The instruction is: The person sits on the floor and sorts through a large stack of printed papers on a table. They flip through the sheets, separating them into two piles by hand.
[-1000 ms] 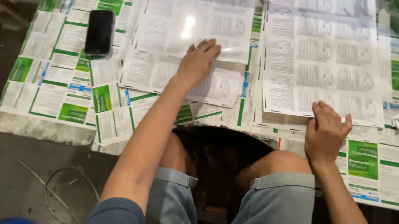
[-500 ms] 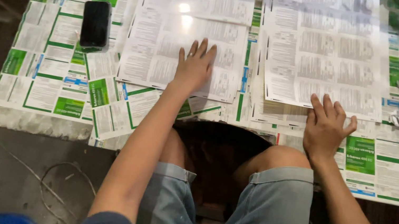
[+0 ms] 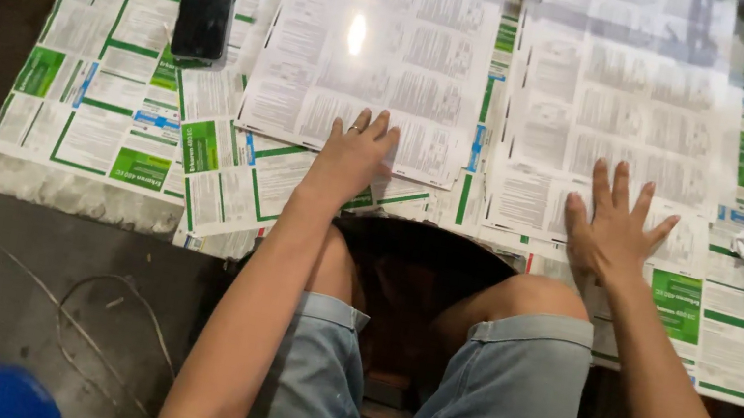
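You're pressing L hand point(image 3: 356, 152) flat, grip open, on the printed sheet stack point(image 3: 382, 52) at the desk point(image 3: 76, 192) front edge; R hand point(image 3: 615, 233) splayed open on the right sheet stack point(image 3: 628, 100); keep palms flat, edges squared

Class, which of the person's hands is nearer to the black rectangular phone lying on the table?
Left. The left hand rests on a printed sheet right of and below the black rectangular phone; the right hand lies much farther right.

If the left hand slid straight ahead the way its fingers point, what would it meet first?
The left hand lies flat on the glossy printed sheet stack. Straight ahead is only more of that sheet; the way looks free. The black phone lies off to its left.
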